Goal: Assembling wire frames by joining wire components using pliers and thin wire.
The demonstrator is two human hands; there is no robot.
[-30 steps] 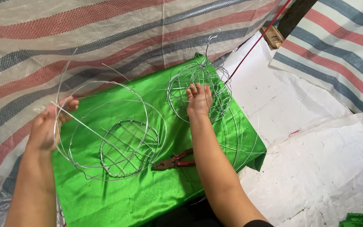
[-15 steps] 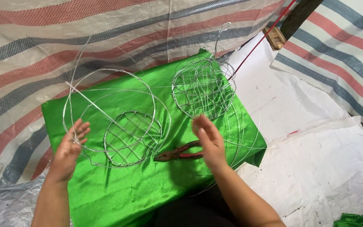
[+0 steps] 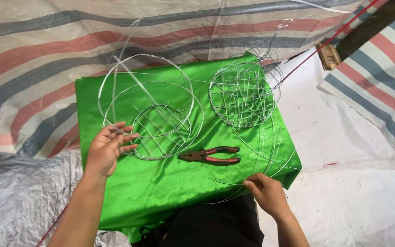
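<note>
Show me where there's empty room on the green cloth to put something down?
The green cloth is bare along its near edge, below the pliers and between the left hand and right hand. Its far half is crowded by the wire frame and wire basket.

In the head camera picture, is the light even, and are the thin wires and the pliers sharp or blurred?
Head view: soft, even light with only faint shadows; the green cloth has a mild sheen but no hard glare. The pliers and wire grid look sharp. The left hand and right hand are slightly soft.
</note>
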